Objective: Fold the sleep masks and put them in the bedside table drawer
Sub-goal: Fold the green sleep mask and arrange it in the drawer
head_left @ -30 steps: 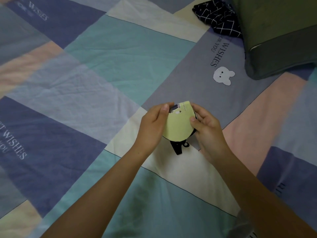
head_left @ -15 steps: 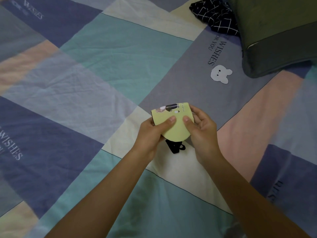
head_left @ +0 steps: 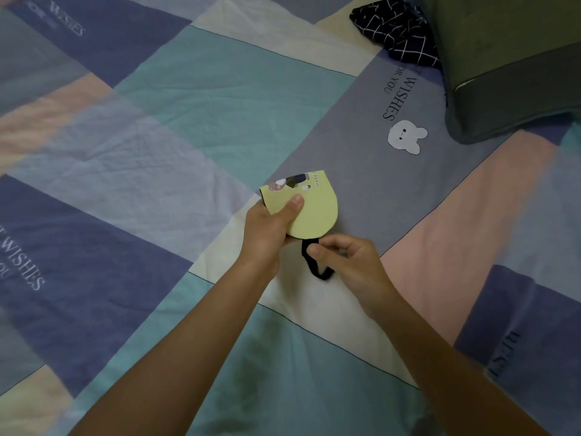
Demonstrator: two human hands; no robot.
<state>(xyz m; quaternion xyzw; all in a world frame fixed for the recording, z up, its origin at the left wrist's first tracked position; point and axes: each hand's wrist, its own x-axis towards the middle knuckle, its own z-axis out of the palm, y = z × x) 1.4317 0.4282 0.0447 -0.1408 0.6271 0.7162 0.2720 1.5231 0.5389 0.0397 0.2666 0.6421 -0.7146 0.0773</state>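
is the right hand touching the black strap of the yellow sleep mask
Touching. The head view shows the right hand pinching the black strap below the folded yellow sleep mask, which the left hand holds.

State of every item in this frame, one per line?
Yellow sleep mask: folded in half, held up.
Black strap: hanging loose below mask, pinched.
Left hand: gripping mask.
Right hand: pinching strap.
Checked cloth: crumpled on the bed.

Dim, soft, even indoor light with no clear source. No glare, only faint shadow beneath the hands. Muted, slightly grainy colours. Blurred toward the left edge, with wide-angle stretching at the corners.
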